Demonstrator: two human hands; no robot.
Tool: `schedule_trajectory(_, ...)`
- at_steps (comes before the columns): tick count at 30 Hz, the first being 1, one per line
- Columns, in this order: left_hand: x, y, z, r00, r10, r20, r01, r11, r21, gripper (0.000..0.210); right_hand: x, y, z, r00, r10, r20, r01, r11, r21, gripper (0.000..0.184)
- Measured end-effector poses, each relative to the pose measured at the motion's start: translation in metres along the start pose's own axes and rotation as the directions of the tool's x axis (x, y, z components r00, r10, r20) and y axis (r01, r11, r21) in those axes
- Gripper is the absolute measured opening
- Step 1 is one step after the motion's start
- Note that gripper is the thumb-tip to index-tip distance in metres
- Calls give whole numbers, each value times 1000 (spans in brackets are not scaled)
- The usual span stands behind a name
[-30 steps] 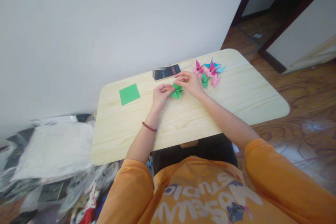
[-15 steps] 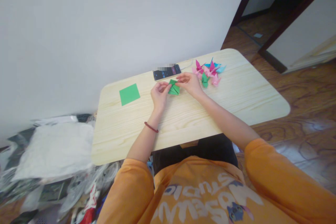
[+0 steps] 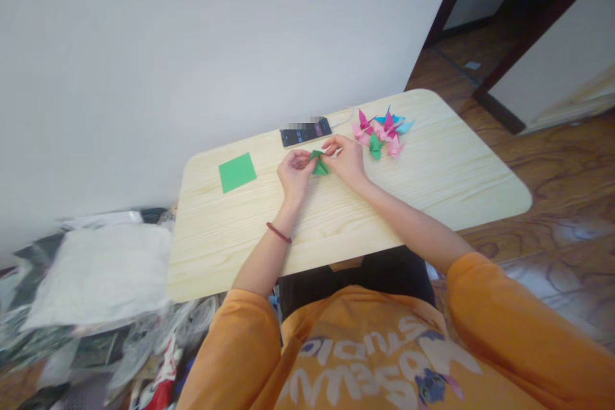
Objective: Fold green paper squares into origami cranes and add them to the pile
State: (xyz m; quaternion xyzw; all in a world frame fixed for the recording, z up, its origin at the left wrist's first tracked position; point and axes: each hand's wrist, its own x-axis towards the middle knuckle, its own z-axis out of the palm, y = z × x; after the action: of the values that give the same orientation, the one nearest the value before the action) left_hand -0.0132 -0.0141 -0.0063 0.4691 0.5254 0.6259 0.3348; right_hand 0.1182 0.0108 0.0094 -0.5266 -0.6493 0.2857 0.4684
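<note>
A small folded green paper piece [image 3: 318, 164] is pinched between both hands just above the light wooden table [image 3: 432, 186]. My left hand [image 3: 293, 174] grips its left side, and my right hand [image 3: 344, 157] grips its right side with fingertips on the top edge. Most of the piece is hidden by my fingers. A flat green paper square [image 3: 237, 172] lies on the table to the left of my hands. Several folded paper cranes [image 3: 381, 130] in pink, magenta, blue and green sit in a cluster just right of my right hand.
A black phone [image 3: 306, 132] with a lit screen lies at the table's far edge by the white wall, a cable running from it. Plastic bags and clutter [image 3: 96, 288] fill the floor to the left. Wooden floor and a doorway lie to the right.
The green piece has been folded tighter and smaller. Both hands have drawn closer together around it, with my left hand moving up and right.
</note>
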Motion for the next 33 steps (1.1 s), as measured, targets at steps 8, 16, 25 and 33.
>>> schedule_trajectory(8, 4, 0, -4, 998, -34, -46, 33, 999, -22, 20, -4, -5, 2, 993, -102, 65, 101, 995, 18, 14)
schedule_trajectory(16, 13, -7, -11, 993, -117, -23, 112, 984, -141, 31, 9, 7, 1, 979, 25, 204, -105, 914, 391, 18)
schedule_trajectory(25, 13, -6, -12, 988, -125, 90, 137, 980, -144, 40, 13, 13, 0, 907, 191, 375, -376, 767, 520, 36)
schedule_trajectory(33, 15, -6, -14, 982, -105, 160, 130, 980, -152, 43, 14, 14, -2, 904, 218, 367, -399, 737, 545, 37)
